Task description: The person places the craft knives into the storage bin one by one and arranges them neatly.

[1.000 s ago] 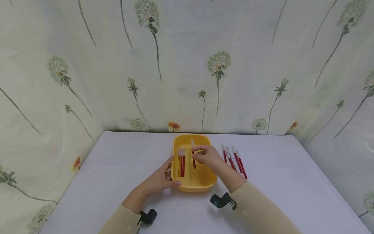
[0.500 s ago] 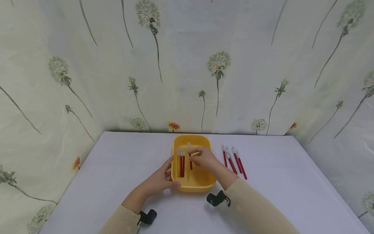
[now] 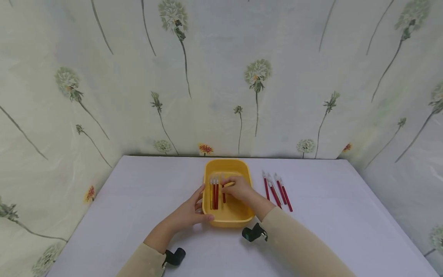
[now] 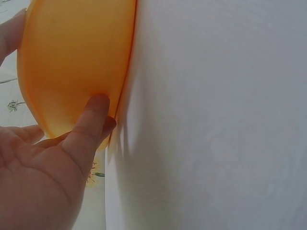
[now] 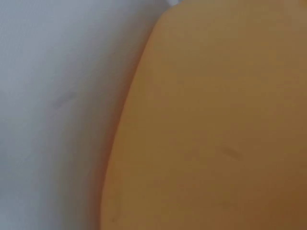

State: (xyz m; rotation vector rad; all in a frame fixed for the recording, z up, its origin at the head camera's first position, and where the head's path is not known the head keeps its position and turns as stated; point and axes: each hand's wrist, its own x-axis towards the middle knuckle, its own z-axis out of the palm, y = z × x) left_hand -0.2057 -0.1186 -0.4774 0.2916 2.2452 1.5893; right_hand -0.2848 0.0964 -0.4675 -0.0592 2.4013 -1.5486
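A yellow plastic tray (image 3: 226,222) sits on the table in the head view. My left hand (image 3: 188,211) holds its left side and near corner, thumb at the front rim. In the left wrist view, that hand's fingers (image 4: 84,129) press the tray's outer wall (image 4: 76,57). Inside the tray, my right hand (image 3: 238,188) pinches a slim red stick (image 3: 223,198) with a pale tip, pen- or brush-like. To its left lie similar sticks (image 3: 215,196) side by side, red ones and a yellow one. The right wrist view has only the tray's wall (image 5: 206,120) and white surface; the hand is out of it.
More red sticks (image 3: 278,192) with pale tips, and a whitish one, lie loosely on the white table (image 3: 328,231) right of the tray. A flower-printed cloth (image 3: 221,77) stands behind the table and along both sides.
My right hand has moved left and slightly lower inside the tray with the red stick, closer to the row. The left hand has stayed on the tray.
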